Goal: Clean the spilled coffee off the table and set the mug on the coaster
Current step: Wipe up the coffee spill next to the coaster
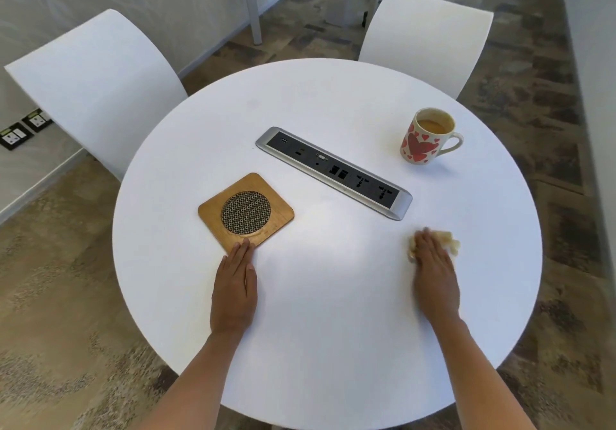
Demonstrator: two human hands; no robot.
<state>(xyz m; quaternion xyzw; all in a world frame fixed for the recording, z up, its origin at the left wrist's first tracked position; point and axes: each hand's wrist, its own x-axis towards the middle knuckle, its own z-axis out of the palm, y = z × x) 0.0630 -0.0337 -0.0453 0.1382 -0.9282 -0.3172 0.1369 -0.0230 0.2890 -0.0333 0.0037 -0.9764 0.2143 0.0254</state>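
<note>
View from above of a round white table, with both of my bare forearms reaching in from its near edge.

Left hand: it lies flat on the tabletop, palm down, with the fingers straight and together. It is released and grasps nothing. The fingertips touch the near corner of the coaster, a square wooden piece with rounded corners and a round woven-mesh inset. The coaster sits turned corner-on towards me, between the middle of the table and its left edge.

Right hand: it is also flat and unclenched, palm down, and presses a crumpled paper napkin against the tabletop near the right edge. The napkin shows tan stains and sticks out beyond the fingertips and to either side of them. The hand is slightly blurred.

Mug: it is white with red hearts and stands upright on the bare tabletop towards the far right edge, with its handle pointing right. It holds light brown coffee up to a little below the rim. It is well apart from the coaster and from both hands.

Socket panel: a long grey and black strip set into the middle of the table. It runs diagonally between the coaster and the mug.

Two white chairs stand at the far side, one to the left and one to the right.
</note>
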